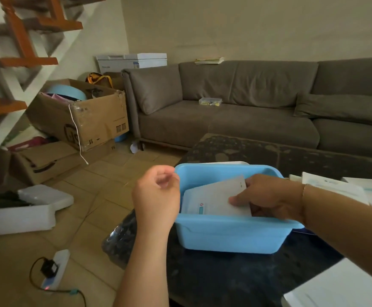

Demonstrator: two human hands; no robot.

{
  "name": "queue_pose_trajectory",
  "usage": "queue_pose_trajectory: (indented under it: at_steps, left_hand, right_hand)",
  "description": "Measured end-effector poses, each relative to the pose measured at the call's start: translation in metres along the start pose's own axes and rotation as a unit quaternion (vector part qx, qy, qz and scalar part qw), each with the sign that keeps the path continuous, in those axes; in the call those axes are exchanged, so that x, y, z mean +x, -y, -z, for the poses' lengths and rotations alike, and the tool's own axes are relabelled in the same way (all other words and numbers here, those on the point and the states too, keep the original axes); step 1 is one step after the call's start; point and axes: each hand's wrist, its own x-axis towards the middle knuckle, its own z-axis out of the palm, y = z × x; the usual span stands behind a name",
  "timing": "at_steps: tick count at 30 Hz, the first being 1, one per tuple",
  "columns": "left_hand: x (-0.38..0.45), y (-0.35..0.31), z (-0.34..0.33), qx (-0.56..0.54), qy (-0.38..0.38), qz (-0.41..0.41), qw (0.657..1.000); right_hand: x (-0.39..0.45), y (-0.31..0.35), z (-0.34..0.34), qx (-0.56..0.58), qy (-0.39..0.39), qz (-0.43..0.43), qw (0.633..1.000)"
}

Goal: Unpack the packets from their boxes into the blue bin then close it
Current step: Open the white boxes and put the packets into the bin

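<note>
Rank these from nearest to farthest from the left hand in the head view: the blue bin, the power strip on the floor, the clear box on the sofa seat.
From the left hand:
1. Blue bin: right beside the hand, on the dark table.
2. Power strip: lower left, on the tiled floor.
3. Clear box: far back, on the sofa seat.

The bin (pixel 231 235) stands on the table (pixel 236 282), near its left edge. Inside the bin lies a packet (pixel 214 200), with the right hand (pixel 267 198) on its right side. The left hand (pixel 156 196) hangs just left of the bin's rim. More packets (pixel 335 185) lie on the table to the right of the bin. Behind the table stands a sofa (pixel 236 120). Left of the sofa, cardboard boxes (pixel 76 120) sit on the floor under the stairs (pixel 21 52). A power strip (pixel 54 273) lies on the floor left of the table.
</note>
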Motion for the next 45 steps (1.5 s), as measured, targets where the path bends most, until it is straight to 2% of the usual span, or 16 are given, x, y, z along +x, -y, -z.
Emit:
queue_pose_trajectory:
  at_steps: [3,6,8,10,16,22,25,28,30,32,34,36,38,41,43,45]
  left_hand:
    - [-0.001,0.001,0.004,0.002,0.001,0.002,1.000]
    - [-0.001,0.001,0.006,0.004,0.004,0.013,1.000]
    - [-0.002,-0.001,0.007,0.001,0.004,0.013,1.000]
    - [-0.002,-0.001,0.007,0.001,0.004,0.014,1.000]
    - [-0.004,0.000,0.008,0.020,-0.004,0.004,1.000]
    - [-0.007,-0.001,0.007,0.025,-0.009,-0.005,1.000]
    - [-0.015,-0.007,0.008,0.057,-0.043,-0.075,0.995]
    - [-0.038,-0.011,0.005,0.049,-0.027,-0.213,0.975]
    - [-0.058,-0.012,0.004,0.026,0.053,-0.307,0.950]
    - [-0.078,-0.012,0.003,0.040,0.183,-0.383,0.905]
    - [-0.095,-0.012,0.002,0.073,0.317,-0.404,0.855]
    - [-0.109,-0.011,0.000,0.159,0.438,-0.381,0.799]
    - [-0.124,-0.007,-0.004,0.278,0.538,-0.346,0.717]
    - [-0.146,-0.007,-0.007,0.374,0.639,-0.296,0.604]
    - [-0.155,-0.011,-0.011,0.400,0.662,-0.277,0.570]
    - [-0.158,-0.015,-0.015,0.421,0.667,-0.236,0.568]
  right_hand:
    - [-0.004,0.002,0.004,-0.094,-0.016,0.004,0.995]
    - [-0.009,0.007,0.008,-0.272,-0.041,0.011,0.961]
    - [-0.009,0.009,0.008,-0.325,-0.047,0.006,0.944]
    - [-0.008,0.009,0.007,-0.329,-0.030,-0.005,0.944]
    - [-0.003,0.012,-0.001,-0.201,0.005,-0.031,0.979]
    - [-0.004,0.005,-0.002,-0.256,-0.031,-0.010,0.966]
    - [-0.019,0.004,0.008,-0.340,-0.114,0.122,0.925]
    - [-0.072,-0.035,0.021,-0.267,-0.218,0.366,0.864]
    - [-0.114,-0.088,0.017,-0.234,-0.263,0.481,0.803]
    - [-0.143,-0.147,0.007,-0.271,-0.285,0.481,0.784]
    - [-0.153,-0.196,-0.002,-0.383,-0.280,0.452,0.756]
    - [-0.152,-0.224,-0.007,-0.449,-0.284,0.433,0.729]
    - [-0.153,-0.236,-0.011,-0.445,-0.306,0.422,0.728]
    - [-0.157,-0.241,-0.012,-0.463,-0.315,0.399,0.726]
    - [-0.156,-0.242,-0.012,-0.440,-0.316,0.388,0.745]
    - [-0.152,-0.246,-0.012,-0.393,-0.353,0.399,0.749]
